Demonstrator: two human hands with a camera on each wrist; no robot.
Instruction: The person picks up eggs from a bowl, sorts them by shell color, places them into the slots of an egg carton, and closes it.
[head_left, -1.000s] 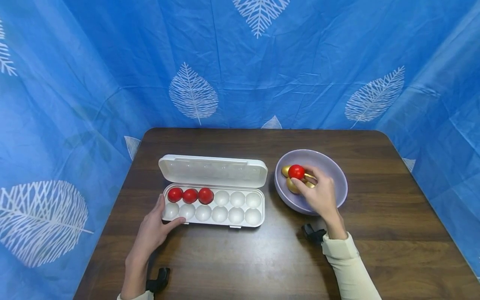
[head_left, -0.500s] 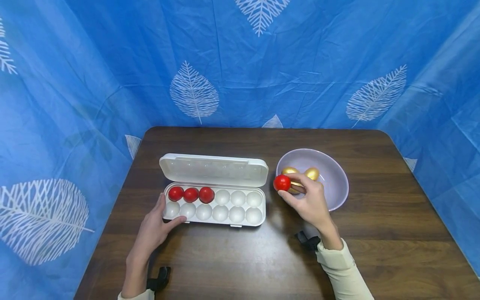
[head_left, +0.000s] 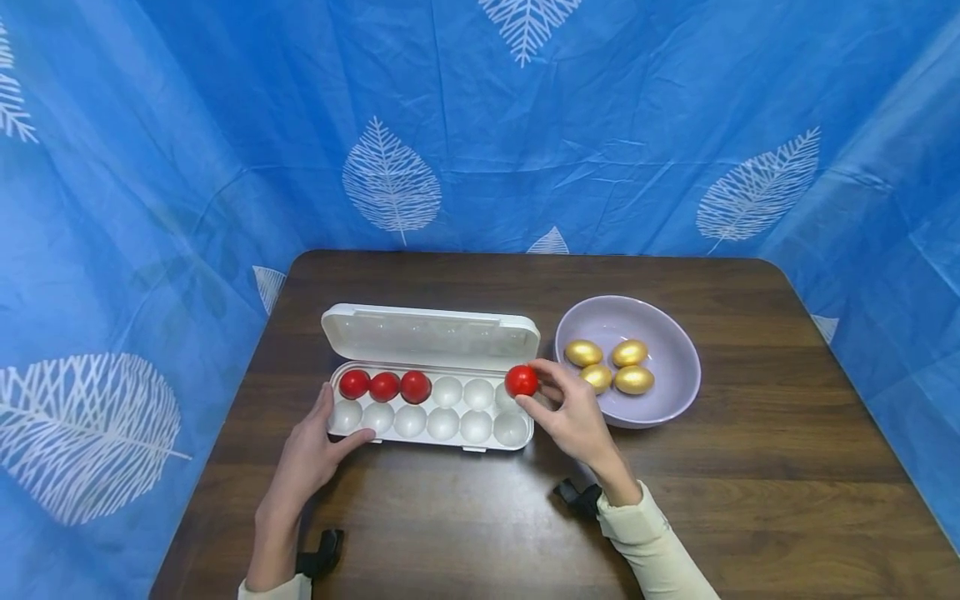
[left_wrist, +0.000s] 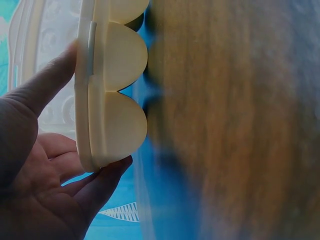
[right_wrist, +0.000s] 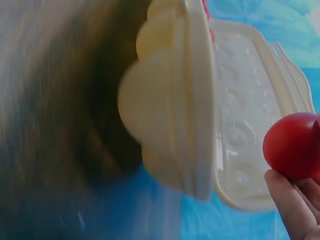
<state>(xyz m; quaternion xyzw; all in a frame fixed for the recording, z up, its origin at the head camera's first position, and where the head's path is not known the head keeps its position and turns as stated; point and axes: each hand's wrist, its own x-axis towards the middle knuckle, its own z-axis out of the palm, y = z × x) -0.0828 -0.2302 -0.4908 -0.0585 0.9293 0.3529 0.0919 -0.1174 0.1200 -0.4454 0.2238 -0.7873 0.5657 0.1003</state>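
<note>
In the head view, my right hand [head_left: 577, 421] pinches a red egg [head_left: 521, 381] between thumb and fingers, above the right end of a white egg box [head_left: 442, 424]. The right wrist view shows the red egg [right_wrist: 290, 145] beside the box's raised lid [right_wrist: 235, 100]. My left hand [head_left: 303, 454] holds the box's left end, thumb along the front edge. In the left wrist view, a fingertip [left_wrist: 122, 164] reaches under the end cup. A row of 3 red eggs [head_left: 385, 387] fills the back-left cups; the other cups in sight hold nothing.
Right of the box stands a lilac bowl [head_left: 671, 400] holding several gold eggs [head_left: 633, 379]. The box's lid [head_left: 435, 337] stands open at the back. Everything rests on a dark wooden table [head_left: 750, 467], with a blue leaf-print curtain [head_left: 600, 150] behind and at the sides.
My right hand has carried the red egg leftward from over the bowl to above the box's right end, uncovering the gold eggs. My left hand keeps its place on the box.
</note>
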